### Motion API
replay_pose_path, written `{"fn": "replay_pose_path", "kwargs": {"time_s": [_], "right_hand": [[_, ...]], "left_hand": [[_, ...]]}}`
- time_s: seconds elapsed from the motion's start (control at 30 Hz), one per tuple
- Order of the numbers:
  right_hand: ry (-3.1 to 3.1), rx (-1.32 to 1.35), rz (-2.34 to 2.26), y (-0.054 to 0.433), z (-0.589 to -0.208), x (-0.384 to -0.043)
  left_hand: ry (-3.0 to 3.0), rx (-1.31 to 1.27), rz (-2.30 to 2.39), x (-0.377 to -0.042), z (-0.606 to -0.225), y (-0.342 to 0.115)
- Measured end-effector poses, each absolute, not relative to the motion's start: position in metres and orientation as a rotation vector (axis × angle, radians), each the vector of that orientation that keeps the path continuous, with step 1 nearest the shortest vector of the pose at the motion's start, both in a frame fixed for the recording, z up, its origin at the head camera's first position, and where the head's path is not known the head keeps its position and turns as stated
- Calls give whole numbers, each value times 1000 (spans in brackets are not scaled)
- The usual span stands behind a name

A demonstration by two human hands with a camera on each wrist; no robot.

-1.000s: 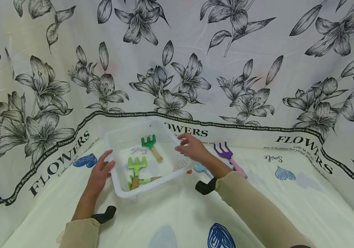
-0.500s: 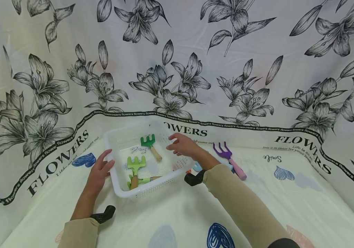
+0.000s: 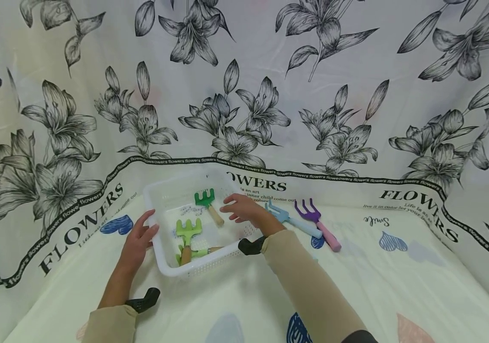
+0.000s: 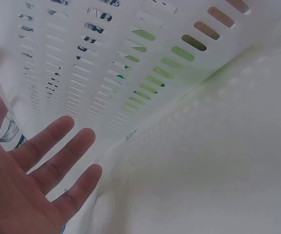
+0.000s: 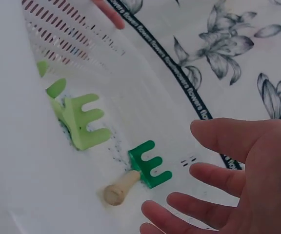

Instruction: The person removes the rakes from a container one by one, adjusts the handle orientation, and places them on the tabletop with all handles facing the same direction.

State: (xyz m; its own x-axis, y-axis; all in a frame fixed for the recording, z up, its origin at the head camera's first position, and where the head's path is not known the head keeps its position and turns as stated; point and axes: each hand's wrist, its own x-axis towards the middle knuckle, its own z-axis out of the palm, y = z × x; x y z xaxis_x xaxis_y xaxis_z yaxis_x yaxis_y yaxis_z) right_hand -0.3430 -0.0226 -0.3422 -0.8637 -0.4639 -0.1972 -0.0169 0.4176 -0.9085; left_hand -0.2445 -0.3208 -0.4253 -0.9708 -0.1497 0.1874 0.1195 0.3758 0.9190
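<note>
A white perforated plastic basket [image 3: 168, 272] holds a dark green toy garden fork [image 3: 204, 197] and a light green one [image 3: 189, 230], both with wooden handles, plus another light green tool [image 3: 201, 252] lying crosswise and partly covered. At the basket's left rim, my left hand [image 3: 136, 240] touches with thumb and index finger, while its other fingers extend loosely outside the slotted wall in the left wrist view. Over the basket's right part hovers my right hand [image 3: 246, 209], fingers spread and holding nothing. The dark green fork lies just beyond its fingertips in the right wrist view.
Right of the basket, a light blue toy fork [image 3: 297, 223] and a purple fork with a pink handle [image 3: 319, 224] lie on the pale printed cloth [image 3: 355, 281]. Behind everything hangs a white curtain [image 3: 265, 43] with black lily drawings.
My right hand has moved left and slightly downward, from the right rim to over the basket's inside, uncovering the light blue fork. The left hand stays at the left rim.
</note>
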Motion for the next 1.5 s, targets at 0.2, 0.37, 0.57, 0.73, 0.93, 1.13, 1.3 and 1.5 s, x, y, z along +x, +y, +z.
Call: {"fn": "replay_pose_path", "kwargs": {"time_s": [0.2, 0.37, 0.57, 0.73, 0.93, 1.13, 1.3, 1.5], "right_hand": [[2221, -378, -1514, -30, -353, -342], [2193, -372, -1544, -35, -358, -345], [2199, -394, -1515, -38, -358, -348], [2188, -416, -1427, -41, -358, -350], [2183, -472, -1315, -43, -359, -353], [2351, -600, -1146, -44, -356, -357], [2508, -759, -903, -52, -349, -359], [2476, -814, -809, -60, -347, -360]], "left_hand": [[-2406, 30, -1636, -243, -429, -321], [-2399, 23, -1638, -245, -428, -322], [-2388, 4, -1645, -245, -427, -321], [-2380, -3, -1632, -246, -427, -321], [-2374, -3, -1647, -247, -427, -322], [-2372, 3, -1651, -248, -429, -321], [-2371, 2, -1634, -247, -430, -322], [-2359, 8, -1650, -246, -429, -320]]}}
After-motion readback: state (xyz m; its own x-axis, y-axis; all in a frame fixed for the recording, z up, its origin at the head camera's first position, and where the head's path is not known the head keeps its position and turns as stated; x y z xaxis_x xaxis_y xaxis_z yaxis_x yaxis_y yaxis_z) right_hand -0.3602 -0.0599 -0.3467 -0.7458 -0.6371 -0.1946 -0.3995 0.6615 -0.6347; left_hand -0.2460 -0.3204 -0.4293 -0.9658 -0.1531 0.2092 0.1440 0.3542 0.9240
